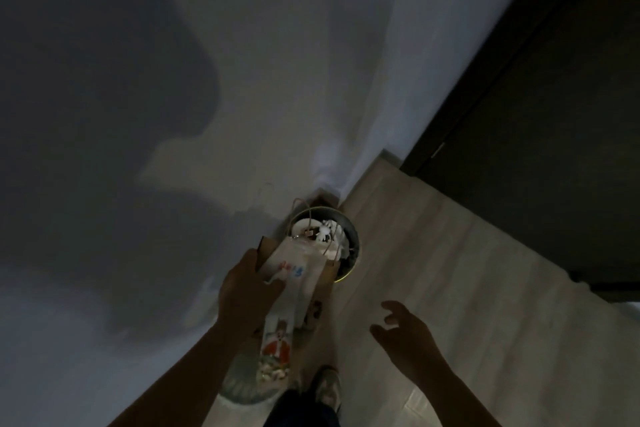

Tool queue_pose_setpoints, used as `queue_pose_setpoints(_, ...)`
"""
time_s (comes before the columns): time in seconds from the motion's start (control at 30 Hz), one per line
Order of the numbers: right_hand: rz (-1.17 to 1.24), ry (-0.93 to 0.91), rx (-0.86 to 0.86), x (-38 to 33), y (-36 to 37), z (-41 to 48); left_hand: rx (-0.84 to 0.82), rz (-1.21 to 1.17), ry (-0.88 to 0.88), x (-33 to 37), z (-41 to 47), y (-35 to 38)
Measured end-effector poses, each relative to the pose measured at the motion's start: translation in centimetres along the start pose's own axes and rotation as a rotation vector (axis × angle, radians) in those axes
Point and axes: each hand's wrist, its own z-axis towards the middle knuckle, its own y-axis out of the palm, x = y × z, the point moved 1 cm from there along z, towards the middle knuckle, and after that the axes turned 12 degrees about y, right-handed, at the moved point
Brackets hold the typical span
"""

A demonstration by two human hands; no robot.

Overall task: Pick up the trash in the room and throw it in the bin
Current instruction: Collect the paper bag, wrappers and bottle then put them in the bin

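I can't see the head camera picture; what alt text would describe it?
A person's left hand holds a printed paper bag at a round bin already full of trash, standing against a white wall. The right hand hangs open and empty above the pale floor.

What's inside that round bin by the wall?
The bin is already nearly full: crumpled white paper or tissue and some dark scraps show at the top. The paper bag held by the left hand covers its near edge, and anything deeper is hidden.
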Motion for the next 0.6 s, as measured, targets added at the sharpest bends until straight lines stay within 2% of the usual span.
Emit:
queue_pose_setpoints(0.27, 0.103, 0.005, 0.021, 3.0, 1.4, 13.8, 0.042, 0.056, 0.024, -4.9, 12.5, 14.0)
queue_pose_setpoints(0.43, 0.135, 0.015, 0.045, 5.3, 4.0, 20.6, 0.092, 0.17, 0.155, -9.2, 17.9, 21.7)
queue_pose_setpoints(0.6, 0.145, 0.017, 0.041, 6.9, 6.8, 25.5, 0.02, 0.061, 0.11, -13.6, 20.7, 28.7)
